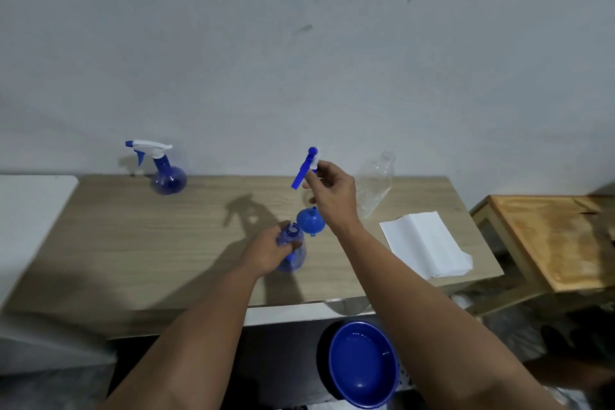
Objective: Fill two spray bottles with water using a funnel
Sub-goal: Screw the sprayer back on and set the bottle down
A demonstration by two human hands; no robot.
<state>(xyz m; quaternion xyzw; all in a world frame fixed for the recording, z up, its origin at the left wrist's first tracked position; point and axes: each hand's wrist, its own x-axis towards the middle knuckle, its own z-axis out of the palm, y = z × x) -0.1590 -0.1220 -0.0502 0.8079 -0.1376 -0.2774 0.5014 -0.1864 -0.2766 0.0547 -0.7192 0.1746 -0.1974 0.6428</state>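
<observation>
Pinching the white top of a spray head (307, 166), the fingers of the right hand (329, 191) hold it up in the air over the table (139, 243), with its blue trigger hanging down. That arm reaches long and straight from the near side.

Lower down, the left hand (271, 250) has its fingers curled round an open blue bottle (293, 251) that stands on the table. The bottle has no top on. A blue funnel (310, 221) lies upside down on the table just beside the bottle, between the two hands.

A second spray bottle (164, 170), with its top on, stands far off by the back left edge, near the wall. A clear bottle (374, 186) stands at the back right. A white paper (426, 245) lies near the right edge.

Most of the bare wood is on the left side. A blue bowl (362, 364) with water sits low down, in front of the table's near edge.
</observation>
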